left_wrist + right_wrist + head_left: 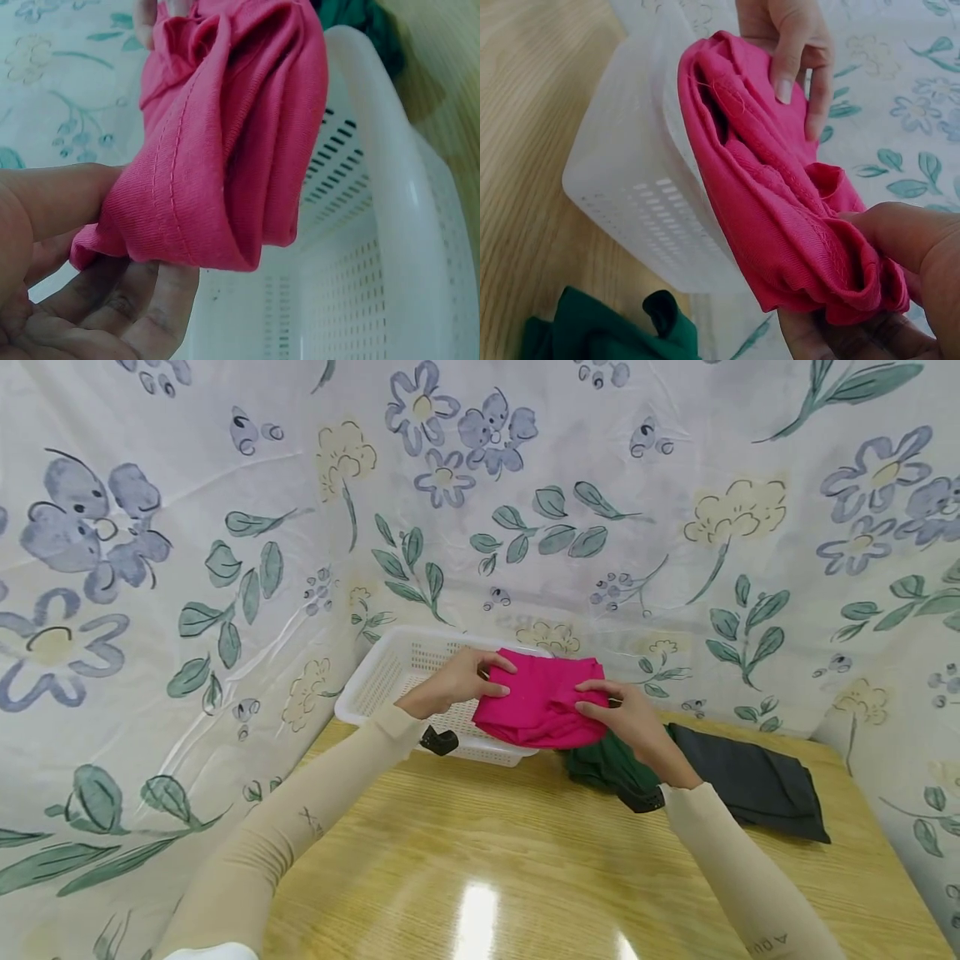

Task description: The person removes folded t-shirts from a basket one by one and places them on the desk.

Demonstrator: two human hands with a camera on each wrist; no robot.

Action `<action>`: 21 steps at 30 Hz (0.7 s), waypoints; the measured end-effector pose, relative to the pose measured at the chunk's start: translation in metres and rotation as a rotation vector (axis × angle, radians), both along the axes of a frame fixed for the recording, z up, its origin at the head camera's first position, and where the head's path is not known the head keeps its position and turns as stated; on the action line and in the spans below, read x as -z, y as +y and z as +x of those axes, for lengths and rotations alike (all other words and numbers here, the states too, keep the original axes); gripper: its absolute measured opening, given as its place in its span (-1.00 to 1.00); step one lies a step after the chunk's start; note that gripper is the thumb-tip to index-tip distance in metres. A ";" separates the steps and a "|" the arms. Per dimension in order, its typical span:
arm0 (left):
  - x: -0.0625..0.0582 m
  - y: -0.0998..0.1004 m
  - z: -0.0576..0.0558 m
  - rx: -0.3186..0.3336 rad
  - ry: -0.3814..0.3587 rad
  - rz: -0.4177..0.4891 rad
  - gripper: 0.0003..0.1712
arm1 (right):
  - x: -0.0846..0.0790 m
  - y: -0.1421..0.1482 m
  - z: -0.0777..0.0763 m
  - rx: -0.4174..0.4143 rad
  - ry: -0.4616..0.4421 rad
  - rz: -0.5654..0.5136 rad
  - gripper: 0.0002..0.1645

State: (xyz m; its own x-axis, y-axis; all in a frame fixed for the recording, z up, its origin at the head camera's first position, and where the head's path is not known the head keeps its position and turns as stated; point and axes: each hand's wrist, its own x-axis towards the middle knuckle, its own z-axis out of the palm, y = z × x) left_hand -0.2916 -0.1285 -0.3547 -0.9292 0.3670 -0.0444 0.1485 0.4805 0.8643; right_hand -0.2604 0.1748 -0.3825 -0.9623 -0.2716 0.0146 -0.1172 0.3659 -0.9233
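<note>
A folded bright pink cloth garment (536,697) hangs in the air, held at both ends. My left hand (467,678) pinches its left end, thumb on one face and fingers on the other. At the right end my right hand (621,714) grips it the same way. Stitched hems and several stacked layers show along the garment's edge (202,165) in the left wrist view. Below it stands a white perforated plastic basket (375,672), and the cloth overlaps the basket's right part in the head view.
A dark green cloth (603,764) lies on the wooden table (420,843) right of the basket, partly behind my right wrist. Beside it is a folded black cloth (757,781). Flower-patterned sheeting (570,585) closes off the back and both sides.
</note>
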 end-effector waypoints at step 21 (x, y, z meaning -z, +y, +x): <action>0.009 0.049 0.021 0.078 0.029 0.013 -0.63 | 0.014 0.050 0.034 0.071 0.010 0.068 -0.48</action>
